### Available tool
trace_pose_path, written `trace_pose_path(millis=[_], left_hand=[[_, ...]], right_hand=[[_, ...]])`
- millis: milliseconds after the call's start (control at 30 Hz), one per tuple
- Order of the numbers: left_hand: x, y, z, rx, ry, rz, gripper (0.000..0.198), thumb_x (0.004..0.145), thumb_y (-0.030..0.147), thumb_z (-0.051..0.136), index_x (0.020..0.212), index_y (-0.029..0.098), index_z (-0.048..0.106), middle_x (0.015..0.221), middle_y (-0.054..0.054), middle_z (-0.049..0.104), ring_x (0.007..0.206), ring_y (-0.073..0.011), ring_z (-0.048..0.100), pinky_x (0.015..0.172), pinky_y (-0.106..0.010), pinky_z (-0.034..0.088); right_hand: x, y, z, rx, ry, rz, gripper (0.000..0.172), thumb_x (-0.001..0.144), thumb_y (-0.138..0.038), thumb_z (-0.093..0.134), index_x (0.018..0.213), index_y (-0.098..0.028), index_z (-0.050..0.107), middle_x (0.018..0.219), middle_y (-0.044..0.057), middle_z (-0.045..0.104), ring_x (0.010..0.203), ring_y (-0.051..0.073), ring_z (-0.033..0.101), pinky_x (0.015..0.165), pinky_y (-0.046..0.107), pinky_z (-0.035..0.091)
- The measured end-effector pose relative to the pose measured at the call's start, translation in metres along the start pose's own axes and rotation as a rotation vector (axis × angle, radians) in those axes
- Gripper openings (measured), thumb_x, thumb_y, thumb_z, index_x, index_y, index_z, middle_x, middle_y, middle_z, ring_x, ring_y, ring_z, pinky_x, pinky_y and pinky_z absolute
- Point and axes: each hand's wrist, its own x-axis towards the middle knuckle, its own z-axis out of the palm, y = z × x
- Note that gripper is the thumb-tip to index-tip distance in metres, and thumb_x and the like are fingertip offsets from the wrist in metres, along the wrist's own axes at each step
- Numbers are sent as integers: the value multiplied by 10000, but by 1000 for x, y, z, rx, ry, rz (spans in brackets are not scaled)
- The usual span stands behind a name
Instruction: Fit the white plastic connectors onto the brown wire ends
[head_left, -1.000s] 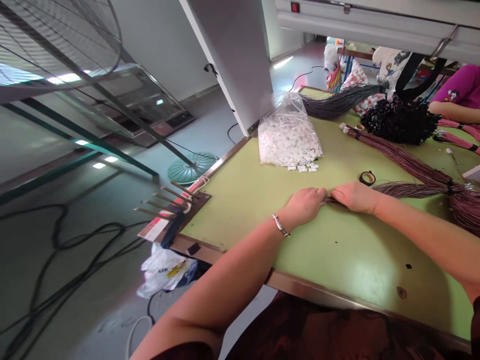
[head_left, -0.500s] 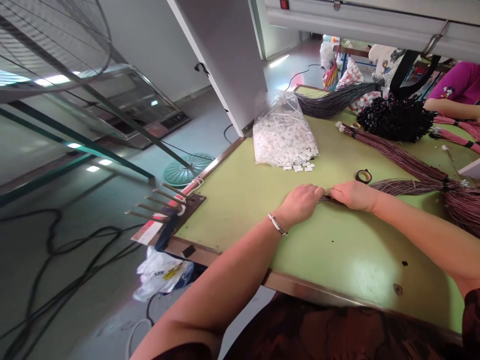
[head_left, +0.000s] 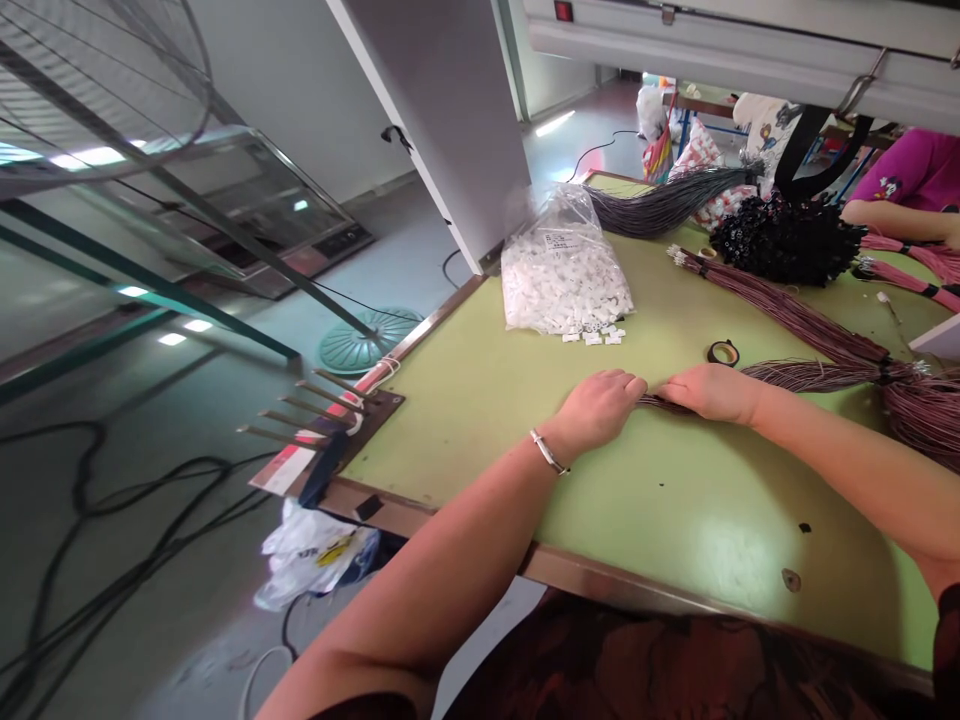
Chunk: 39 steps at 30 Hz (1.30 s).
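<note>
Both hands meet over the green tabletop, closed on one bundle of thin brownish wires (head_left: 795,374). My left hand (head_left: 602,408) grips its left end, with the fingertips turned away from view. Just to the right, my right hand (head_left: 709,392) pinches the same bundle, and a short dark stretch of wire shows between the two. From behind my right hand the bundle runs right toward a thicker mass of reddish wires (head_left: 926,415). A roll of black tape (head_left: 723,353) lies just beyond my right hand.
A clear bag of white connectors (head_left: 566,275) stands at the back, several loose pieces beside it. Farther right lie a pile of black parts (head_left: 787,238), dark wires (head_left: 667,203) and another reddish bundle (head_left: 780,303). A pegged rack (head_left: 367,425) sits at the left edge. Another person's arm (head_left: 896,218) is far right.
The view has shifted slightly, moving the scene a little to the left. Both hands keep their hold on the wires, almost in the same place.
</note>
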Motion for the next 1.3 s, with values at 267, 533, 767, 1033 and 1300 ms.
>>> trace_pose_path(millis=[267,533,767,1033,1300], left_hand=[[2,-2,3,24,71,30,175,910,154,371,864,161,539,758,-54,577,711,-182,513,628,-299,374],[-1,-2,4,51,144,110,148,879,94,393,857,162,522,755,-47,572,703,-180,494,622,-298,385],[0,-2,3,61,145,123,157,892,106,384,822,166,511,730,-45,543,683,-179,478,609,-304,376],[-1,-2,6,101,250,193,146,899,118,397,900,159,538,730,-36,552,675,-173,466,609,-296,370],[-1,-5,6,107,295,192,153,897,100,389,846,162,519,716,-33,536,661,-167,445,593,-288,351]], right_hand=[[16,-10,13,-11,93,150,262,931,-194,336,859,-128,579,725,74,621,572,138,499,536,267,297],[-3,-3,14,438,292,118,262,947,-257,379,1034,-157,605,903,68,691,776,138,604,697,241,420],[5,-10,-1,72,26,83,224,900,-169,377,873,-142,597,692,44,608,554,127,464,516,254,274],[10,-15,19,346,239,269,272,941,-254,343,852,-140,573,735,69,640,613,135,524,593,252,360],[-6,-10,5,364,320,121,246,937,-257,386,1021,-163,596,792,49,667,670,131,563,606,244,371]])
